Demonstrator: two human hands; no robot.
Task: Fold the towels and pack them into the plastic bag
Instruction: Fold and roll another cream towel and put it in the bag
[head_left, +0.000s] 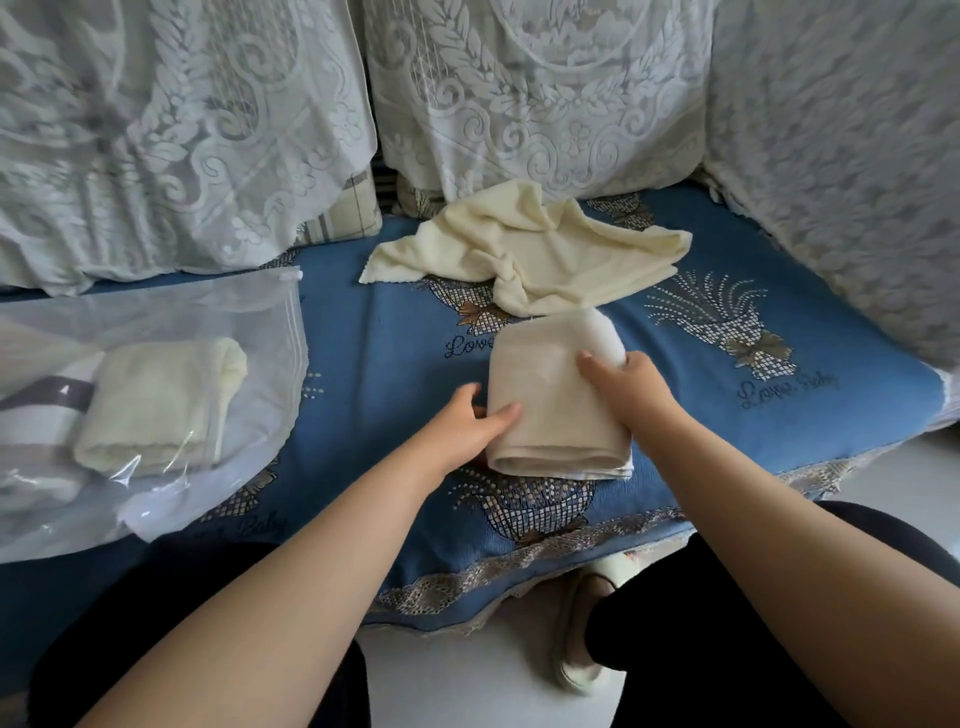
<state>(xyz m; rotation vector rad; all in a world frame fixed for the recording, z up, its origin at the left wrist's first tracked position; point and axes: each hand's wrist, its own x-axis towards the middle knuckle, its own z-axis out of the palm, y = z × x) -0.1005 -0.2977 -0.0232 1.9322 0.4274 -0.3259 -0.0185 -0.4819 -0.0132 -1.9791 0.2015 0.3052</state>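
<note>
A folded beige towel lies on the blue sofa cover in the middle. My left hand grips its left edge, thumb on top and fingers tucked beneath. My right hand holds its right edge, thumb resting on the top face. Behind it an unfolded cream towel lies crumpled. At the left, a clear plastic bag lies flat with a folded cream towel inside, next to a white and grey striped towel.
Lace-covered cushions line the back and right side of the sofa. The sofa's front edge, trimmed with lace, runs just under my forearms. A pale slipper stands on the white floor between my knees.
</note>
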